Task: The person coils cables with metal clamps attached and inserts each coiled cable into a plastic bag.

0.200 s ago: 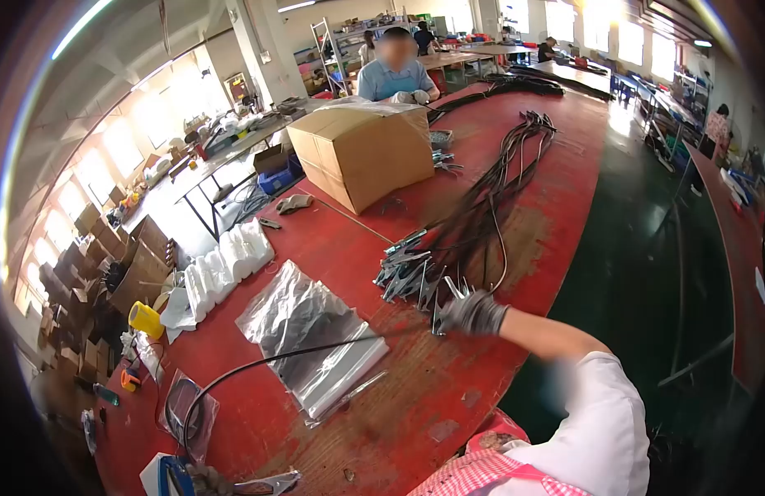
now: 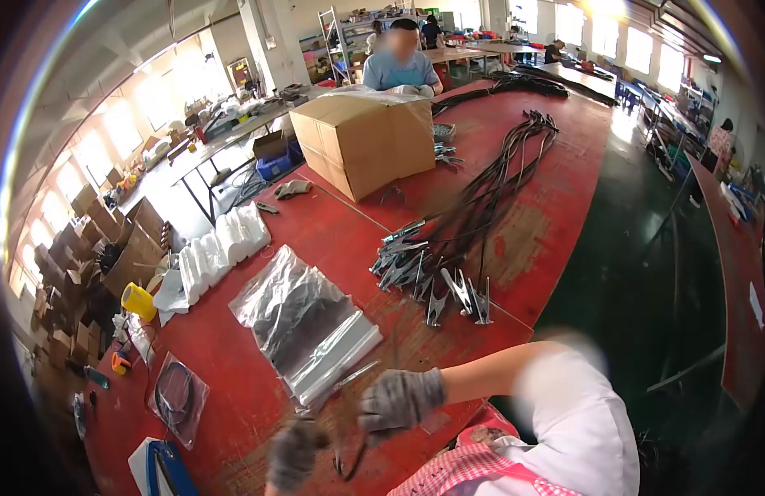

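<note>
My right hand (image 2: 401, 403), in a grey glove, is closed on a black cable (image 2: 347, 471) above the near part of the red table. The cable hangs in a short loop between my two hands. My left hand (image 2: 295, 453), gloved in grey and slightly blurred, is curled at the other side of that loop; its fingertips are partly hidden. Beyond my hands lie clear plastic bags (image 2: 304, 326), flat on the table. Farther off, metal spring clamps (image 2: 424, 273) form a pile at the ends of a bundle of black cables (image 2: 510, 178).
A cardboard box (image 2: 362, 145) stands on the red table (image 2: 448, 364), with a co-worker (image 2: 401, 62) behind it. White rolled material (image 2: 221, 256) lies along the left edge. A bagged coiled cable (image 2: 177, 397) and a blue-and-white object (image 2: 163, 469) are at lower left.
My right hand has come back from the clamp pile toward me. My left hand has moved right from the lower-left corner, bringing both hands close together; the stretched cable is now a short loop.
</note>
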Demonstrator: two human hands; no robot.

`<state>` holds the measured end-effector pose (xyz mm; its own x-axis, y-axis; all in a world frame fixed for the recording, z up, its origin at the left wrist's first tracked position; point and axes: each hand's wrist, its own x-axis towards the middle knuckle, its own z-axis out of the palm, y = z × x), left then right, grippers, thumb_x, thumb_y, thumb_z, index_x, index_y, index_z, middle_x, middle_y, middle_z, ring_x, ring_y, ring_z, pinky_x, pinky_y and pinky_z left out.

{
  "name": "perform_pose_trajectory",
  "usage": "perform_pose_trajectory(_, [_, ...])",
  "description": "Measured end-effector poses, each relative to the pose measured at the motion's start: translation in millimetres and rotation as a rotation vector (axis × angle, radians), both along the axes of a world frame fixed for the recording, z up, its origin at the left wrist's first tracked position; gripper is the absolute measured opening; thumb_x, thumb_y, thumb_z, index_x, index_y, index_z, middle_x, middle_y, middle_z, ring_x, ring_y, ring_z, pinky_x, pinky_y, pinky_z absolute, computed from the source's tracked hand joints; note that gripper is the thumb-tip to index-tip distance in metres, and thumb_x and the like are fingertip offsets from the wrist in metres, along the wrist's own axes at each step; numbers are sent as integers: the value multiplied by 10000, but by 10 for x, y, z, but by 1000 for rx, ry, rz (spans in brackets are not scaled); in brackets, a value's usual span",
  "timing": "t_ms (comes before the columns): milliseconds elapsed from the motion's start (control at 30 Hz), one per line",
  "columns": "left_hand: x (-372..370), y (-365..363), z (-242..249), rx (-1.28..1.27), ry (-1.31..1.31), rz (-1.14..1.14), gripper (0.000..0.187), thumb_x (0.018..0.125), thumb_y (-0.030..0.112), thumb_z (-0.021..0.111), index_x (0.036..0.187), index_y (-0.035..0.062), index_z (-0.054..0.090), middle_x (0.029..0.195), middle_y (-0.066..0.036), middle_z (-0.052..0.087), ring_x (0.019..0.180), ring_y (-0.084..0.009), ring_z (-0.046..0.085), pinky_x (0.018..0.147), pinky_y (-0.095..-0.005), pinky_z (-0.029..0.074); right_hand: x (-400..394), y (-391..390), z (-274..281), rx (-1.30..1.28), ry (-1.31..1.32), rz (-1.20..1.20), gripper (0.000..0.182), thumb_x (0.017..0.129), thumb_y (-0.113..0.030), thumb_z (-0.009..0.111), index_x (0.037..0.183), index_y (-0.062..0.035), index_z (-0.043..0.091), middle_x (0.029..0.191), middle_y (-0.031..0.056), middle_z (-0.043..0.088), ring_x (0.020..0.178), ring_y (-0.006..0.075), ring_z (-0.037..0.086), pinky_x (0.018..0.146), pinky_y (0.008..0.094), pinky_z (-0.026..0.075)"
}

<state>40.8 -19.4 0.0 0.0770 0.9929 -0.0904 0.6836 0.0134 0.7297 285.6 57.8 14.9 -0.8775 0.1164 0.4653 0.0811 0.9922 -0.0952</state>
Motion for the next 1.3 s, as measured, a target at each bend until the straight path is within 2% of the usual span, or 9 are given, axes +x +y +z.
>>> perform_pose_trajectory(33, [209,-5,43,-300,-796,43,269,865,323,519,760,79,473,649,19,471,593,-96,469,502,-205,371,-66,-10,126,60,81,-80,288,755,-362,565,773,-81,503,646,82,514,559,232,550,462,340,427])
perform_pose_trajectory(167, [77,3,-23,-109,-565,-478,273,867,362,447,800,107,519,604,21,446,474,-125,427,414,-299,364,-22,447,-46,-212,127,-172,255,785,-313,531,726,-67,493,659,122,545,611,284,582,489,429,440])
perform_pose_trajectory(267, [-204,-8,102,-810,-1726,80,394,848,493,448,688,136,495,426,64,258,346,-68,268,321,-214,229,277,704,-403,-336,-141,-469,231,779,-301,541,743,-75,507,660,125,549,632,295,590,514,421,453])
perform_pose_trajectory(500, [427,-18,425,-519,-812,110,328,836,377,550,657,136,418,491,22,405,390,-89,339,368,-246,237,282,686,-200,-91,32,-354,218,769,-318,547,743,-103,527,648,100,548,601,287,577,475,389,439])
perform_pose_trajectory(833, [359,345,167,-426,-937,-441,556,752,643,477,732,87,481,573,24,427,464,-63,388,414,-205,287,171,901,402,-64,59,-223,162,791,-247,527,707,-112,557,609,70,531,567,243,555,473,357,440])
perform_pose_trajectory(1067, [-15,243,399,-488,-1357,-68,441,847,500,455,675,94,455,522,42,317,376,-45,279,322,-201,216,853,1329,-483,89,-62,-653,136,806,-151,543,926,-86,544,759,86,574,670,225,580,584,308,464])
perform_pose_trajectory(1133, [-290,214,384,-455,-1614,-15,420,853,478,459,672,98,456,515,52,291,358,-36,251,296,-196,188,1405,1667,-679,-1362,344,-585,197,796,-48,500,991,-45,531,758,54,566,682,147,562,614,301,464])
perform_pose_trajectory(1233, [-527,329,328,-421,-1710,187,383,852,453,468,680,112,478,498,66,259,332,-28,223,259,-183,157,2024,1922,-1051,123,124,-859,114,792,-84,552,904,-61,557,797,154,585,747,336,568,646,381,465])
perform_pose_trajectory(1300, [-541,440,189,-400,-1673,167,366,850,446,471,710,109,499,495,67,226,319,-31,212,252,-179,188,1888,1805,-988,-13,-14,-888,99,808,-148,531,866,-68,537,817,151,591,765,310,581,646,400,467])
